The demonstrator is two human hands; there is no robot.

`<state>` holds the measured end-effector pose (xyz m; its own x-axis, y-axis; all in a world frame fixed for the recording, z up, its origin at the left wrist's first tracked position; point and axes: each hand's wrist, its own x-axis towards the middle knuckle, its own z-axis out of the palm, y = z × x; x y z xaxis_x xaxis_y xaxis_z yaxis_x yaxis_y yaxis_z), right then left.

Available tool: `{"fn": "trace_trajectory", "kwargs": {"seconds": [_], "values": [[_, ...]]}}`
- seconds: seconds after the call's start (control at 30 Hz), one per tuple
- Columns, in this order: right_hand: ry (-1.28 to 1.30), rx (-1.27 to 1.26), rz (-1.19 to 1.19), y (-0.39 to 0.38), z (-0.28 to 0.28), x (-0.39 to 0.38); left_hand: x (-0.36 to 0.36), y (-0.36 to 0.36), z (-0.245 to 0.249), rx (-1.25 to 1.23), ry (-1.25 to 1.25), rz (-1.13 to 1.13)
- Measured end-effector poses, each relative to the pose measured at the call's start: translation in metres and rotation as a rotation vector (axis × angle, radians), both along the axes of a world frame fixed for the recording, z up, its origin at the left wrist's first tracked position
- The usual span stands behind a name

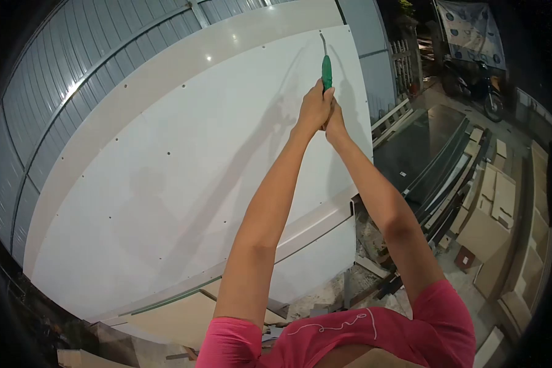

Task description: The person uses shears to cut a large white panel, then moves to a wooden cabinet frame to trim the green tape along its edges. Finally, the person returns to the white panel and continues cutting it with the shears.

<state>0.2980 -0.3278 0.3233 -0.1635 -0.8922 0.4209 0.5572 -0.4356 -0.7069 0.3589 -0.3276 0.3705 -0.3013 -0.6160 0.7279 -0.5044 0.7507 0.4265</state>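
In the head view both my arms reach up and forward over a large white panel point(208, 141) with a curved upper edge. My left hand point(313, 109) is closed around the lower part of a green-handled screwdriver-like tool point(327, 70). My right hand point(335, 121) presses in from the right side, its fingers closed at the handle's base and partly hidden. A thin, bent-looking shaft points up from the handle. Its tip lies close to a small dark dot near the panel's top right corner. More small dots, perhaps screws or holes, are spread over the panel.
Corrugated metal sheeting point(110, 46) rises behind the panel. On the right lie a dark glass-like sheet point(411, 147), light-coloured boards and boxes point(487, 211). A motorbike point(487, 89) stands further back. Scraps and offcuts litter the floor beneath the panel.
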Motion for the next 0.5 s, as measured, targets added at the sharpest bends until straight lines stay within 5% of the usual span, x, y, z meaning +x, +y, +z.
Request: {"fn": "trace_trajectory", "kwargs": {"seconds": [0.5], "values": [[0.084, 0.048, -0.019, -0.018, -0.032, -0.055, -0.048, -0.017, -0.027, 0.041, -0.049, 0.010]]}}
